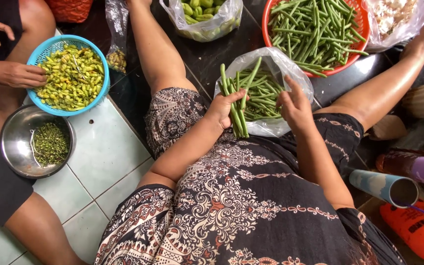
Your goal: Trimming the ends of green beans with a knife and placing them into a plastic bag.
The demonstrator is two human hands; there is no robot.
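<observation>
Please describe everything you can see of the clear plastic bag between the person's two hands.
The clear, crinkled plastic bag lies open on the person's lap, mouth towards the red basket. It holds long green beans. The left hand grips a bundle of beans at its edge; the right hand rests on its top.

Pale tiled floor, dark edge
</observation>
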